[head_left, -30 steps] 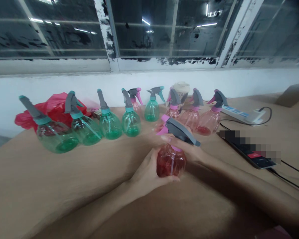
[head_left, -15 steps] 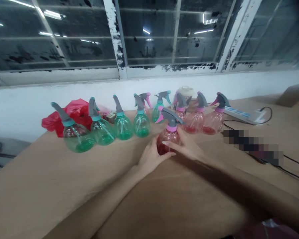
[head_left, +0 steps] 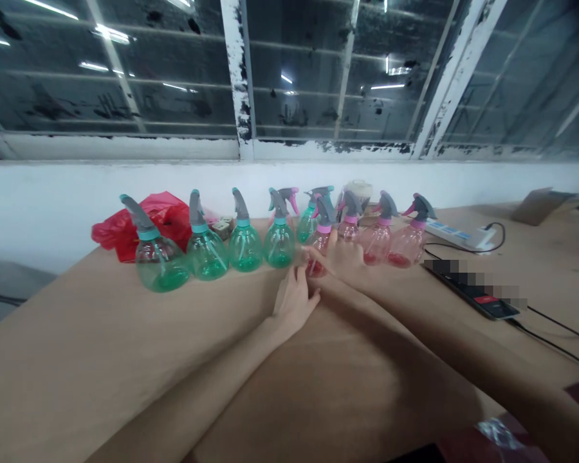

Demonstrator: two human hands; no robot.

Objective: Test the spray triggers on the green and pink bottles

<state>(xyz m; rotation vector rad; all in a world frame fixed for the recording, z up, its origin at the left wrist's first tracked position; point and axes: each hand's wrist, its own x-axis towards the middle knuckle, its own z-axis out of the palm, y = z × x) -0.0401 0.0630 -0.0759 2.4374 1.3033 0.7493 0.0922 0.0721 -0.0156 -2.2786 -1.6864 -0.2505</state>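
Note:
A pink spray bottle (head_left: 317,269) with a grey trigger head stands upright at the middle of a row of similar bottles. My right hand (head_left: 347,260) wraps its right side, with a finger across its front. Against the lower left of that bottle lie the fingertips of my left hand (head_left: 292,299), its thumb held apart. To the left stand several green spray bottles, the nearest one (head_left: 278,247) close beside the pink one. Right of my hand are more pink spray bottles (head_left: 377,241), partly covered by it. A green bottle (head_left: 307,222) with a teal trigger shows behind.
A red plastic bag (head_left: 168,222) lies behind the green bottles at the left. On the right are a phone (head_left: 499,308) with a cable and a white power strip (head_left: 458,236). A cardboard piece (head_left: 535,204) sits farther right. A pale tub (head_left: 359,188) stands by the wall.
The pink spray bottle has moved away from me, back into line beside the green ones. My left hand has loosened from around it, while my right hand stays on it. The view has shifted slightly.

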